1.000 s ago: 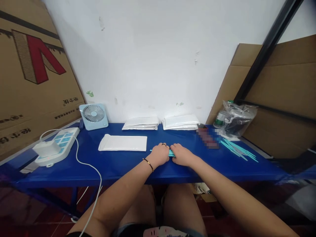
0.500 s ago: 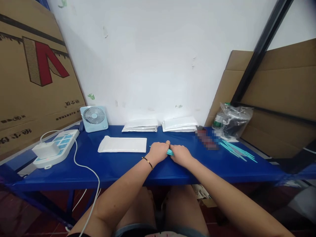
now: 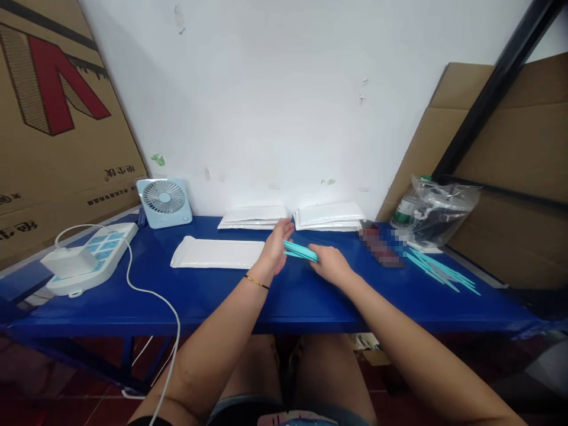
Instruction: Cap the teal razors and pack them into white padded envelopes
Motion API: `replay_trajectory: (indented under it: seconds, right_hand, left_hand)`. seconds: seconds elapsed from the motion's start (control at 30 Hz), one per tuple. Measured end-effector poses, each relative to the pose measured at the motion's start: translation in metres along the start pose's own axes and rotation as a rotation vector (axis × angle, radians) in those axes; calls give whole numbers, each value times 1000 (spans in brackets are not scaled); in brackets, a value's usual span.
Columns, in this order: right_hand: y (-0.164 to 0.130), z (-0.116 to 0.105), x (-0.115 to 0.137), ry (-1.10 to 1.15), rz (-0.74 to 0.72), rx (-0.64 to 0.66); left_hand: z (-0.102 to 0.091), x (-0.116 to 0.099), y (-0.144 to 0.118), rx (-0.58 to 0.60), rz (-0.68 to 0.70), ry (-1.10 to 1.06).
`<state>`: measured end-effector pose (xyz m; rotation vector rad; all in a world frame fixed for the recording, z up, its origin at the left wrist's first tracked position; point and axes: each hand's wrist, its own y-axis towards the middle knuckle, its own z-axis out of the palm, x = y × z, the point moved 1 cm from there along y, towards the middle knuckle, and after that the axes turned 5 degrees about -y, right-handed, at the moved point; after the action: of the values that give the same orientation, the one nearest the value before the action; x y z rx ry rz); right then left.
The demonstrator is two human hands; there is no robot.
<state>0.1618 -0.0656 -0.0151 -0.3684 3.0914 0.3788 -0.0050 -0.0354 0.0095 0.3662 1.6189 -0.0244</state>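
A small bundle of teal sticks (image 3: 300, 251) is lifted just above the blue table (image 3: 213, 296), gripped at its right end by my right hand (image 3: 331, 265). My left hand (image 3: 276, 246) is beside the bundle's left end with its fingers spread and the palm turned toward the sticks; whether it touches them is unclear. Just left of that hand a white padded envelope (image 3: 218, 254) lies flat on the table.
Two stacks of white envelopes (image 3: 254, 216) (image 3: 329, 215) lie at the wall. More teal sticks (image 3: 441, 273) lie at the right, near a clear plastic bag (image 3: 437, 210) and a bottle. A small fan (image 3: 164, 202) and a power strip (image 3: 91, 257) with a white cable are at the left. Cardboard boxes flank both sides.
Both hands rose from the table's front edge and moved back. The left hand opened and let go of the sticks. The right hand now holds the bundle tilted above the table.
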Motion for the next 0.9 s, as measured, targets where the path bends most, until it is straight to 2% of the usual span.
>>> replay_trajectory:
  seconds: [0.07, 0.1, 0.17, 0.23, 0.3, 0.43, 0.53, 0.6, 0.67, 0.73, 0.77, 0.8, 0.83, 0.9]
  right_hand:
    - [0, 4, -8, 45, 56, -39]
    - [0, 7, -14, 68, 100, -60]
    - [1, 12, -25, 124, 181, -96]
    - [3, 16, -32, 175, 216, -114]
    - [5, 18, -35, 198, 216, -126]
    - [2, 19, -36, 229, 195, -131]
    - [-2, 16, -38, 295, 153, -131]
    - [-4, 13, -40, 325, 120, -127]
    - [-7, 9, -41, 330, 86, -102]
    - [-9, 5, -44, 307, 54, -63]
    - [-10, 3, -45, 284, 41, -47]
    - [-11, 1, -47, 254, 34, -35]
    - [-12, 0, -49, 222, 32, -26]
    - [-12, -2, -54, 161, 41, -17]
  left_hand:
    - [-15, 5, -1, -49, 65, 353]
    - [-26, 10, -2, -65, 44, 585]
    - [-46, 23, -5, -88, -127, 967]
    - [-58, 33, -7, -47, -269, 1160]
    - [-62, 37, -9, 19, -286, 1235]
    - [-64, 29, -23, 232, -108, 1186]
    - [-74, 18, -48, 413, 65, 919]
    - [-84, 10, -68, 530, 44, 679]
    - [-93, -1, -87, 678, -42, 460]
    - [-97, -13, -99, 782, -76, 385]
    - [-98, -17, -101, 766, -68, 424]
    - [-97, -20, -100, 683, -58, 513]
    - [-95, -21, -96, 546, -60, 638]
    - [-87, -17, -81, 186, -127, 931]
